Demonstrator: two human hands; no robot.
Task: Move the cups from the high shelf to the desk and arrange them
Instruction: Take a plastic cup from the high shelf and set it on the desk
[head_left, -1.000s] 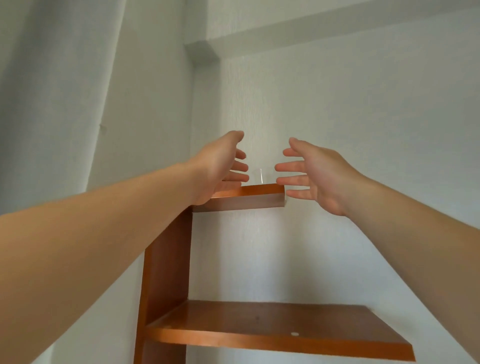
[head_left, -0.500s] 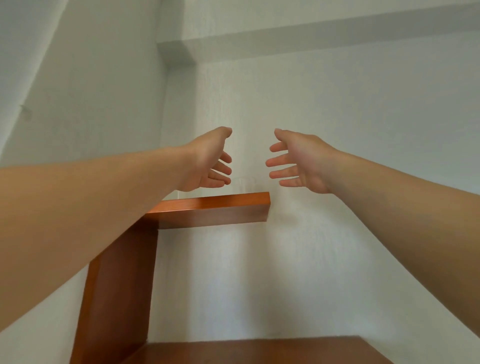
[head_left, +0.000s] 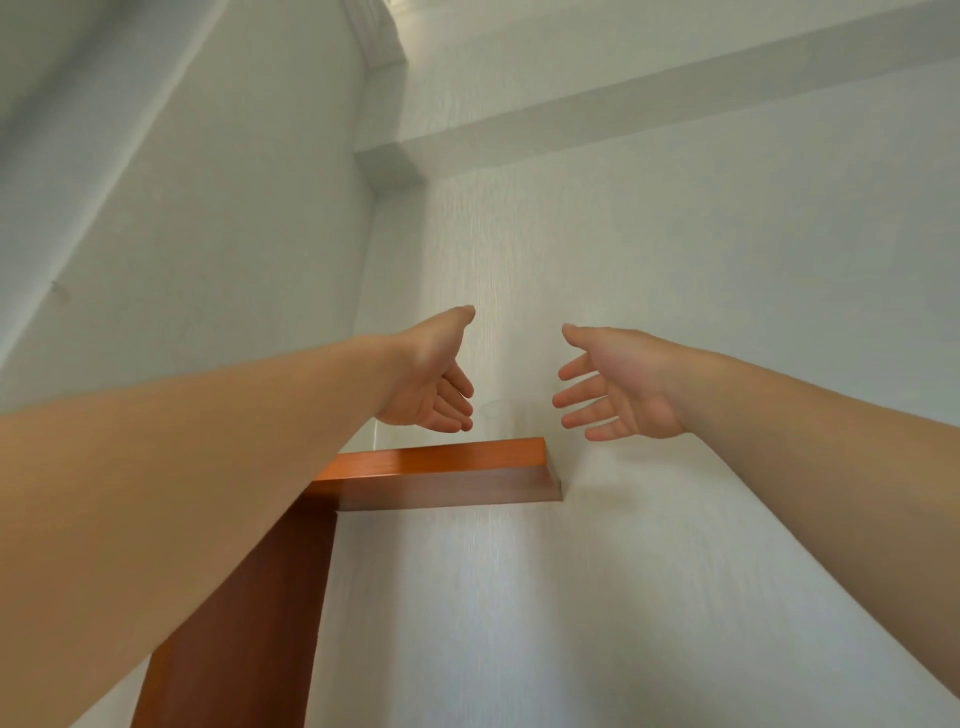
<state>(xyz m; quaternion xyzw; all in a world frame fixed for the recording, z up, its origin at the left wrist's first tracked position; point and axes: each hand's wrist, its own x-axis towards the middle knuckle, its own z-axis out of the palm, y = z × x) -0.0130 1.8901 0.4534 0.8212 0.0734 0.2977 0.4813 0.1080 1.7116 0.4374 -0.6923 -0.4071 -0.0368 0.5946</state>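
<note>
A high wooden shelf (head_left: 441, 460) juts from the white wall, seen from below. On it a clear glass cup (head_left: 492, 415) is barely visible, only a faint rim against the wall. My left hand (head_left: 431, 382) is raised just left of the cup, fingers spread, palm facing right. To the cup's right my right hand (head_left: 618, 384) mirrors it, palm facing left, fingers apart. Neither hand touches the cup. The shelf's top surface is hidden from this angle.
A brown upright side panel (head_left: 249, 613) runs down from the shelf's left end. White walls meet in a corner behind the shelf, and a ceiling beam (head_left: 623, 114) crosses above.
The view has tilted further up, so the lower shelf has dropped out of sight. Both hands have risen above the high shelf's edge and stay apart and open.
</note>
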